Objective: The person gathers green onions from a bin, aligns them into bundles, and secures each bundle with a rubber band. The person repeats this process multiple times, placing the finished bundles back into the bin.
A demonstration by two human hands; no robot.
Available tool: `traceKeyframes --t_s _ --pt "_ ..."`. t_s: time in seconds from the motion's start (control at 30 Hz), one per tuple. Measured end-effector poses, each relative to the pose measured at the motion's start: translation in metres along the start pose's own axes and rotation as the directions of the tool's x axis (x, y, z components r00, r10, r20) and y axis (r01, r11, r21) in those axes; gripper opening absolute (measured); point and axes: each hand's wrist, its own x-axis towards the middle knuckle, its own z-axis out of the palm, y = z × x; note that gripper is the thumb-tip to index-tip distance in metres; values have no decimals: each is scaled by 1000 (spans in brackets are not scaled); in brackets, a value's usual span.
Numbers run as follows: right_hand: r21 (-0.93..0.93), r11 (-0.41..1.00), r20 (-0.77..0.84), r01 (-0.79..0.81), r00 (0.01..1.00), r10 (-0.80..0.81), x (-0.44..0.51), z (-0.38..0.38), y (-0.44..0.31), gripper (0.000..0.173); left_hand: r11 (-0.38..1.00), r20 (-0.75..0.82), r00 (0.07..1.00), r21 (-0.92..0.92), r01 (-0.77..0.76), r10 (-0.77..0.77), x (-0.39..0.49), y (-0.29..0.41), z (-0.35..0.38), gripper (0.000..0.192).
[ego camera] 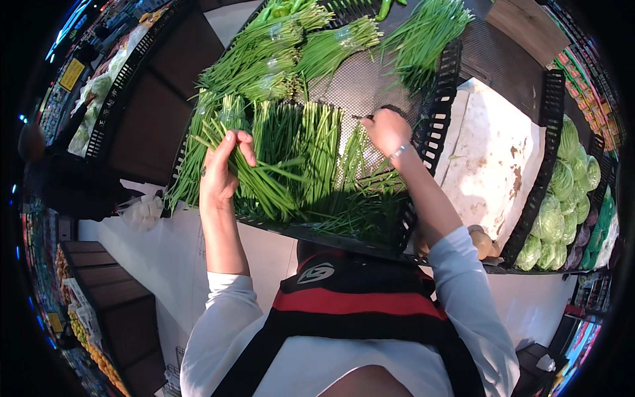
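Note:
My left hand (223, 164) is closed around a loose bunch of green garlic stems (268, 191), its fingers round the upper part and the stems slanting down to the right. My right hand (389, 130) is over the metal mesh of the display bin, with its fingers curled; whether it holds a dark scrap or a stem is hard to tell. Upright rows of cut green stems (320, 144) stand between the hands. Taped bundles of the same kind of greens (278, 62) lie above. Loose stems (357, 213) are scattered at the bin's near edge. A leafy bunch (426, 34) lies at the upper right.
Black slatted dividers (441, 109) bound the bin on the right. Beyond is a stained white sheet (491, 154), with round brown produce (480, 240) at its foot and wrapped cabbages (560, 218) farther right. A person in dark clothing (74, 183) stands at left near a plastic bag (142, 212).

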Motion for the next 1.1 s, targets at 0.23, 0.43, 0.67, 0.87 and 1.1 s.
traceKeyframes --t_s 0.23,0.43,0.67,0.87,1.1 --pt "15 978 93 -206 975 204 27 29 -11 31 995 54 994 -35 96 -94 -3 -5 20 30" --pt "774 624 220 -108 970 -105 11 13 16 21 980 -79 977 14 199 -198 1 -10 40 21" --pt "952 303 89 44 906 -414 -37 -71 3 16 946 25 965 205 251 -261 13 -21 100 20" --pt "959 273 57 81 884 -463 -43 -83 -5 10 931 118 947 255 263 -299 16 -17 126 27" --pt "29 985 286 170 943 -171 -25 -42 23 28 899 -24 950 316 303 -312 0 1 89 26"
